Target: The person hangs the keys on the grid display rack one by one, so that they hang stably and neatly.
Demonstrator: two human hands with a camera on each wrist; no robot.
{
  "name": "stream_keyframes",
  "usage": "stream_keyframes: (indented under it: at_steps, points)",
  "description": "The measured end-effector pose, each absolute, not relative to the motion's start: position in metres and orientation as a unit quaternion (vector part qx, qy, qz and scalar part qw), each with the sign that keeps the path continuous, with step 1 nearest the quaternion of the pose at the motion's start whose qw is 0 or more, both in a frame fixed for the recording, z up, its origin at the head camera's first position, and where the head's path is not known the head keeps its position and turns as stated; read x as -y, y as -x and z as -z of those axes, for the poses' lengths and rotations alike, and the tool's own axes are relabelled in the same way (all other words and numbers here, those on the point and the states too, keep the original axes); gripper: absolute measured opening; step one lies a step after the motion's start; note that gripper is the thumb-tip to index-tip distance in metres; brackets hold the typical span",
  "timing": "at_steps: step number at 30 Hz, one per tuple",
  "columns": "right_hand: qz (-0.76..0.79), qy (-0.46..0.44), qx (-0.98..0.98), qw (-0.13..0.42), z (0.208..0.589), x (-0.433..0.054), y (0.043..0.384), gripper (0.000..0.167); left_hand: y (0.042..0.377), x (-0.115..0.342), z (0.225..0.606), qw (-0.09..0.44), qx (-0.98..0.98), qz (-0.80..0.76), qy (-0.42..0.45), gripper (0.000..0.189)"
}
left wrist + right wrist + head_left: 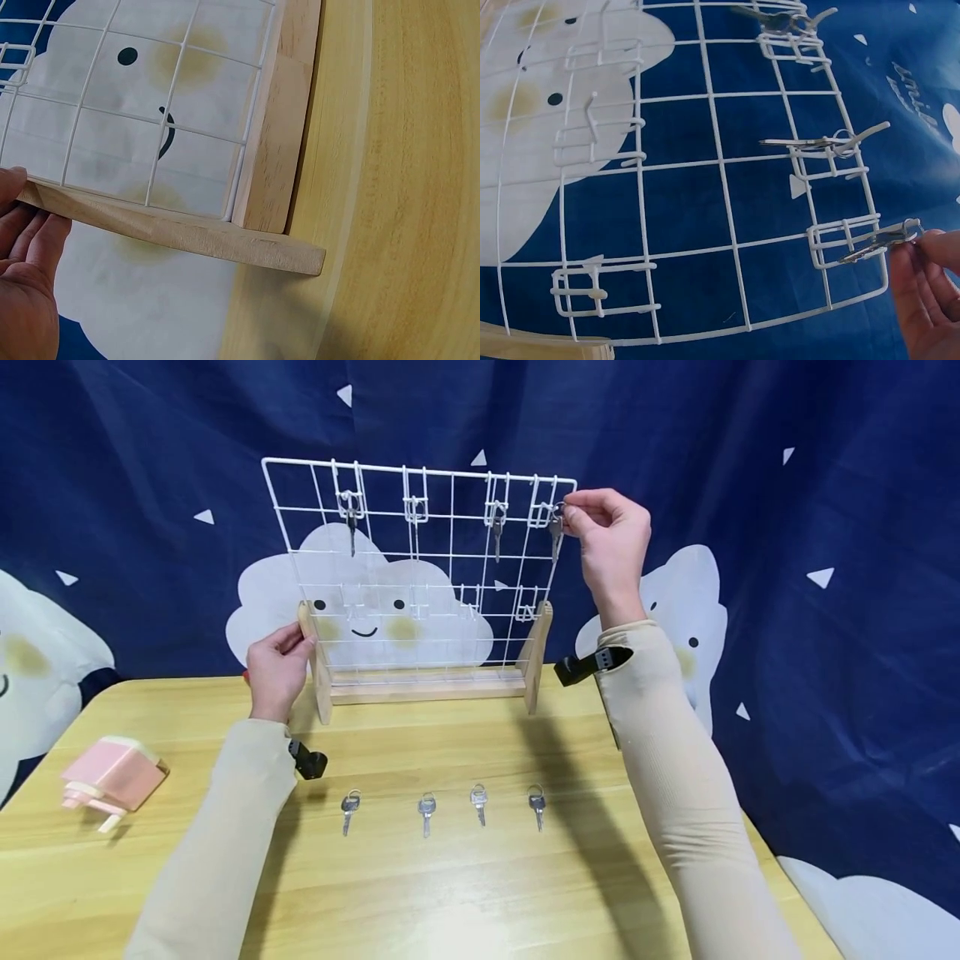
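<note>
A white wire grid rack (452, 557) stands in a wooden base on the table. My right hand (617, 539) pinches the ring of a key (555, 531) at the top-right hook (845, 241); whether the ring bears on the hook is unclear. Other keys hang along the top row, one key (350, 518) at the left and another key (810, 142) beside the held one. My left hand (277, 668) grips the left wooden upright (172, 229), thumb on one side and fingers on the other. Several loose keys, including a key (426, 814), lie in a row before the rack.
A pink and cream box-like object (116, 774) sits at the table's left. Lower hooks, such as a white hook (527, 611), hang on the grid. Behind the table (450, 893) is a dark blue curtain (690, 443) with clouds and triangles.
</note>
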State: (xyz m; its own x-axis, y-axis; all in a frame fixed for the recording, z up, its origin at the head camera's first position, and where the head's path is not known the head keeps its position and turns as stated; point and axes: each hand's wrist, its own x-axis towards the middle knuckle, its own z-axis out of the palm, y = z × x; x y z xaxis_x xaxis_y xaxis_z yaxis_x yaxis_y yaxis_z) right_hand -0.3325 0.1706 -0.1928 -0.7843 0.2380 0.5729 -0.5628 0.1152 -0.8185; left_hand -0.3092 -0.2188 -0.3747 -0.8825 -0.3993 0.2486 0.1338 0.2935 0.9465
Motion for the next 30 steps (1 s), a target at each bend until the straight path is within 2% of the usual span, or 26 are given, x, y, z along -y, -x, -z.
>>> stream_keyframes:
  at_steps: [19,30]
  points:
    - [-0.607,-0.126,0.723,0.304,0.201,-0.171,0.339,0.013,0.308,0.215,0.373,0.227,0.758,0.606,-0.084,0.040]
    - [-0.543,-0.119,0.773,0.305,0.220,-0.175,0.326,0.014,0.307,0.216,0.373,0.231,0.764,0.598,-0.076,0.040]
